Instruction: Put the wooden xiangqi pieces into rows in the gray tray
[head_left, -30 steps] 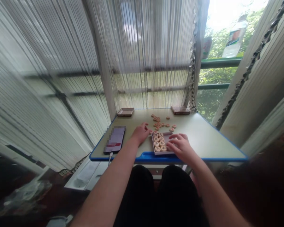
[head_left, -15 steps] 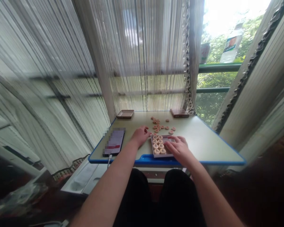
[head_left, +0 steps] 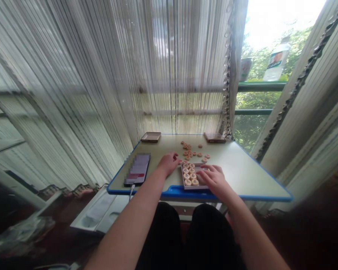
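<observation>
An open box [head_left: 201, 184] near the table's front edge holds two columns of round wooden pieces [head_left: 186, 176] with dark characters; its right part shows bare bottom. My right hand [head_left: 213, 176] rests over the box's right side, fingers apart, nothing seen in them. My left hand [head_left: 169, 163] is at the box's upper left, fingers curled, near a few loose pieces by the box's back edge; whether it grips one is too small to tell. Beyond the box, several round pieces with reddish marks [head_left: 199, 154] lie scattered on the table [head_left: 242, 172].
A phone [head_left: 138, 169] with a cable lies at the table's left. An open shallow lid [head_left: 151, 137] sits at the back left corner, and a flat box [head_left: 215, 137] at the back right. Behind hang striped curtains; a bottle [head_left: 276, 63] stands outside on the right.
The view has shifted slightly. Both hands keep nearly the same places beside and over the box, with only small finger movement. The pieces in the box look the same.
</observation>
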A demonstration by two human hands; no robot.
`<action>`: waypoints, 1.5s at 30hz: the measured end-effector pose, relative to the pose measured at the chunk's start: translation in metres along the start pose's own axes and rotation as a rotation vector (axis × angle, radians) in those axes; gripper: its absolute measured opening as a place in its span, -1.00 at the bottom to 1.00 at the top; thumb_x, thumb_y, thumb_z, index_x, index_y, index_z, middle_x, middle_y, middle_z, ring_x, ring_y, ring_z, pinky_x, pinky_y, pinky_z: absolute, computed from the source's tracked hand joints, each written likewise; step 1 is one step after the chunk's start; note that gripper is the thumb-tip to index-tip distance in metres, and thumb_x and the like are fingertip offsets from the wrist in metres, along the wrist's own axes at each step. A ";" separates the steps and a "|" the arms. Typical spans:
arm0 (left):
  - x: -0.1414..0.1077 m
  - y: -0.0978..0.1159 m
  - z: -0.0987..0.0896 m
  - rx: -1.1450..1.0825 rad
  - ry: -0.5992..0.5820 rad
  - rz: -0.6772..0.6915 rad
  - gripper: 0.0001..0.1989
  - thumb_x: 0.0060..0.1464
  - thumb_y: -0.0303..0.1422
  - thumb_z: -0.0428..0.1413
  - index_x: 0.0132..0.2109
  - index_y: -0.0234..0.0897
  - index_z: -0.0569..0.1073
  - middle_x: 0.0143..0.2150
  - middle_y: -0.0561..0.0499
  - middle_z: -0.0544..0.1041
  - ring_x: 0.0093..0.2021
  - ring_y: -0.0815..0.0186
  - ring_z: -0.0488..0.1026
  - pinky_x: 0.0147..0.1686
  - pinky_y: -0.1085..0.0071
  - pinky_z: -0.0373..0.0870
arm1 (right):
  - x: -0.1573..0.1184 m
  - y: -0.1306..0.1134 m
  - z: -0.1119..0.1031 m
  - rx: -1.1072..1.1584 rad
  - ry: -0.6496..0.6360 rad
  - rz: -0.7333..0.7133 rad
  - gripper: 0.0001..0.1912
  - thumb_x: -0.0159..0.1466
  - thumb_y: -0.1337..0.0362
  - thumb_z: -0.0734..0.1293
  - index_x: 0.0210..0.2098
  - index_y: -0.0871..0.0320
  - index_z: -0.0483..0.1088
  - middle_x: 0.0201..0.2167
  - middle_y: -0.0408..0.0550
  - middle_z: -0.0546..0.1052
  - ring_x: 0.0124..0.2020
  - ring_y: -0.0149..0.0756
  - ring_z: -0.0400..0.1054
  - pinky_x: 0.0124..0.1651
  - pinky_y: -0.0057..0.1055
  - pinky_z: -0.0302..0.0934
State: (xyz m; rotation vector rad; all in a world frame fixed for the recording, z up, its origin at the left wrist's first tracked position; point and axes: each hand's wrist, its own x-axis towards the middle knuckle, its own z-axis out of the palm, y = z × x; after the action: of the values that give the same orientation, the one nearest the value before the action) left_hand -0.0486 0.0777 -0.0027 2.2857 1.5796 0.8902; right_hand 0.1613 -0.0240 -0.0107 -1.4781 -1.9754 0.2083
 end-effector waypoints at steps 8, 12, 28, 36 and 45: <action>0.001 0.003 -0.003 -0.004 -0.016 -0.010 -0.74 -0.01 -0.30 0.05 -0.18 -0.34 0.46 -0.30 -0.07 0.53 -0.33 0.30 0.42 -0.31 0.43 0.31 | 0.021 0.001 -0.005 0.104 0.069 0.071 -0.47 0.24 -0.10 0.04 -0.33 0.01 0.54 -0.18 -0.09 0.51 0.03 -0.14 0.19 0.11 -0.16 -0.03; 0.002 0.005 -0.004 0.004 -0.033 -0.007 -0.78 -0.01 -0.29 0.05 -0.27 -0.31 0.48 -0.28 -0.07 0.53 -0.30 0.29 0.42 -0.28 0.41 0.31 | 0.034 0.000 -0.005 0.027 0.040 0.079 -0.39 0.24 -0.12 0.00 -0.49 0.03 0.55 -0.27 -0.06 0.53 -0.04 -0.13 0.24 0.05 -0.16 0.01; 0.000 0.001 -0.002 0.006 -0.025 0.049 -0.79 0.00 -0.30 0.03 -0.28 -0.32 0.49 -0.29 -0.07 0.53 -0.30 0.29 0.42 -0.27 0.41 0.31 | 0.041 0.004 0.011 0.030 -0.065 0.089 -0.45 0.21 -0.15 0.02 -0.34 -0.06 0.55 -0.29 -0.05 0.45 -0.12 -0.16 0.23 0.04 -0.16 -0.01; 0.001 0.001 -0.003 -0.002 -0.035 0.022 -0.78 0.00 -0.30 0.04 -0.28 -0.33 0.49 -0.29 -0.07 0.53 -0.30 0.29 0.41 -0.26 0.40 0.31 | 0.039 0.010 0.011 0.177 0.079 0.046 -0.48 0.22 -0.09 0.08 -0.41 0.10 0.53 -0.30 0.01 0.49 -0.13 -0.15 0.28 0.02 -0.18 0.04; -0.003 0.003 -0.005 -0.009 -0.015 0.033 -0.76 0.00 -0.28 0.02 -0.29 -0.31 0.51 -0.30 -0.05 0.53 -0.31 0.30 0.42 -0.26 0.40 0.31 | 0.033 0.014 0.009 0.357 0.225 0.179 -0.56 0.17 -0.01 0.14 -0.39 0.16 0.50 -0.28 0.06 0.49 -0.17 -0.14 0.35 -0.03 -0.22 0.18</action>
State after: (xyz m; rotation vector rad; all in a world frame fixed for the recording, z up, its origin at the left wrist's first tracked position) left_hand -0.0500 0.0730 0.0016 2.3132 1.5336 0.8838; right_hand 0.1618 0.0132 -0.0109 -1.3751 -1.5366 0.4283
